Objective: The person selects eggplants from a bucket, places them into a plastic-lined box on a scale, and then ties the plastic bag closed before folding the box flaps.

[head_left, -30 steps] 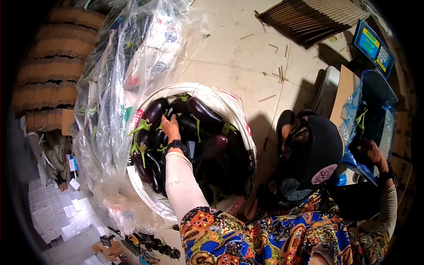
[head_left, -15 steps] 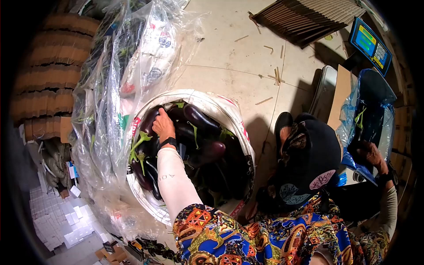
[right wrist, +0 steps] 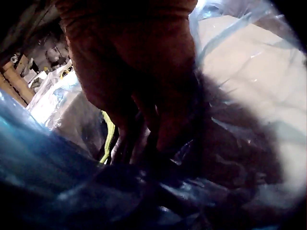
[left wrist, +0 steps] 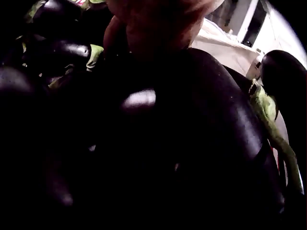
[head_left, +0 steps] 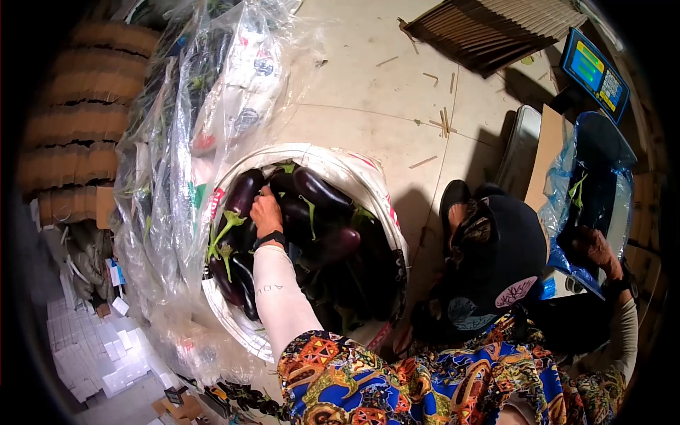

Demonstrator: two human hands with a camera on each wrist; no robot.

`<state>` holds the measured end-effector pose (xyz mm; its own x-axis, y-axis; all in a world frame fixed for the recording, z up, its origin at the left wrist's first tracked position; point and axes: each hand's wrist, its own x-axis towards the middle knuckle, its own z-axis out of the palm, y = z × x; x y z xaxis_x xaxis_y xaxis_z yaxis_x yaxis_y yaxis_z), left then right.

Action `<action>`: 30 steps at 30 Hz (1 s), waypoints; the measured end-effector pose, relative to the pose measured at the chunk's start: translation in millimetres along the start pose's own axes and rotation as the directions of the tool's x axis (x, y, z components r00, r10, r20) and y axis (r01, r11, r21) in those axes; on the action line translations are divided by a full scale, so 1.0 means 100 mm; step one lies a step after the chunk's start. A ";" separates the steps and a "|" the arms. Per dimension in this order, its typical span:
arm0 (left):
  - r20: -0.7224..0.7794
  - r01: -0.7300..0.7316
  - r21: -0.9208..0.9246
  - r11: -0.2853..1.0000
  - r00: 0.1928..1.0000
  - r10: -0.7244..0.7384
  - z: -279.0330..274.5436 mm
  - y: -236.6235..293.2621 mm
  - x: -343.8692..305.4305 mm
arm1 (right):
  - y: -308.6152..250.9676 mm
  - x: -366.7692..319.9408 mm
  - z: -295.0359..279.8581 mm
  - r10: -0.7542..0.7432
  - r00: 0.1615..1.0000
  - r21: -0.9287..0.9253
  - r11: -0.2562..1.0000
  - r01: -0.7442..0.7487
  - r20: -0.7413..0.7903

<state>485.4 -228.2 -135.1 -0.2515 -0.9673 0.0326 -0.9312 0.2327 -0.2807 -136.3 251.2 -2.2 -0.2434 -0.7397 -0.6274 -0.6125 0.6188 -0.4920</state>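
Left wrist view: glossy dark-purple eggplant (left wrist: 192, 143) fills the frame; left hand (left wrist: 153, 24) on top, fingers curled over its far end. It lies among other green-stemmed eggplants (head_left: 322, 188) inside a round white woven sack (head_left: 354, 159) on the pale concrete floor (head_left: 368, 92). Right hand (head_left: 593, 246) reaches into a crinkled blue plastic bag (head_left: 602, 142), well apart from the sack; fingers bunched downward, grip not discernible.
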 end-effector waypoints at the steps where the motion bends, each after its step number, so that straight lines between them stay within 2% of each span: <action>1: -0.046 -0.045 0.046 0.998 0.998 0.047 0.01 -0.02 0.03 | 0.00 0.00 0.00 0.002 1.000 -0.020 1.000 -0.002 0.011; 3: -0.096 -0.116 0.146 0.983 0.987 0.130 -0.01 -0.09 0.08 | 0.08 0.00 -0.01 0.000 1.000 -0.013 1.000 0.000 0.021; 6: -0.020 -0.107 0.240 0.965 0.993 0.116 -0.28 -0.09 0.10 | 0.05 0.02 0.00 0.002 1.000 0.062 0.998 -0.001 -0.006; 7: -0.062 -0.050 0.243 0.969 0.996 0.067 -0.32 -0.13 0.08 | 0.02 0.01 0.00 0.009 1.000 0.099 0.995 -0.007 -0.020; 8: -0.067 0.028 0.210 0.977 0.998 -0.014 -0.29 -0.23 0.06 | -0.01 0.01 -0.02 0.026 1.000 0.049 0.998 -0.025 -0.008; 11: -0.072 0.227 -0.077 0.971 0.970 -0.232 -0.52 -0.39 -0.14 | -0.01 0.04 -0.10 0.048 0.998 -0.065 0.997 -0.046 0.031; 12: -0.167 0.197 -0.205 0.959 0.958 -0.233 -0.48 -0.51 -0.22 | -0.05 0.03 -0.11 0.027 0.999 -0.051 0.998 -0.026 0.020; 14: -0.193 0.234 -0.341 0.910 0.930 -0.312 -0.68 -0.59 -0.44 | -0.19 0.02 -0.12 -0.018 1.000 -0.015 1.000 0.018 -0.005; 15: -0.257 0.223 -0.404 0.887 0.903 -0.344 -0.65 -0.72 -0.55 | -0.22 0.02 -0.13 -0.014 1.000 0.070 0.997 0.014 -0.011; 16: -0.227 0.304 -0.379 0.874 0.885 -0.406 -0.77 -0.79 -0.69 | -0.44 -0.02 -0.18 -0.002 1.000 0.145 0.989 0.006 -0.024; 18: -0.261 0.219 -0.678 0.702 0.821 -0.508 -0.95 -0.98 -0.96 | -0.69 -0.06 -0.26 -0.085 0.994 0.194 0.976 0.097 -0.070; 19: -0.232 0.163 -0.791 0.590 0.812 -0.536 -1.22 -0.93 -1.03 | -0.79 -0.08 -0.25 -0.031 0.990 0.257 0.964 0.065 -0.135; 20: -0.198 0.106 -0.880 0.463 0.803 -0.562 -1.56 -0.84 -1.13 | -0.93 -0.07 -0.30 -0.009 0.994 0.354 0.934 0.048 -0.112; 21: -0.211 0.073 -0.901 0.427 0.787 -0.580 -1.81 -0.79 -1.17 | -1.08 -0.07 -0.34 0.013 0.996 0.447 0.894 0.028 -0.089; 22: -0.205 -0.018 -0.956 0.292 0.755 -0.623 -2.04 -0.72 -1.18 | -1.35 -0.10 -0.44 -0.089 0.996 0.489 0.868 0.088 -0.020; 24: -0.160 -0.155 -0.986 0.064 0.753 -0.639 -2.58 -0.41 -1.18 | -1.59 -0.14 -0.40 -0.168 0.974 0.408 0.887 0.216 -0.149; 26: -0.267 -0.306 -0.952 0.024 0.786 -0.557 -2.98 -0.06 -1.15 | -1.88 -0.23 -0.35 -0.285 0.953 0.497 0.815 0.297 -0.102; 28: -0.373 -0.434 -0.901 -0.029 0.805 -0.461 -3.37 0.45 -1.19 | -2.21 -0.32 -0.33 -0.447 0.894 0.582 0.730 0.357 0.013; 30: -0.454 -0.540 -0.835 -0.106 0.786 -0.420 -3.66 1.04 -1.26 | -2.35 -0.33 -0.23 -0.540 0.840 0.687 0.630 0.362 0.053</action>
<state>323.7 -45.0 182.7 0.0737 -0.8118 0.5793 0.0144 0.5817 0.8133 -1.1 124.3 148.3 0.1661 -0.9416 -0.2929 0.0431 0.3037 -0.9518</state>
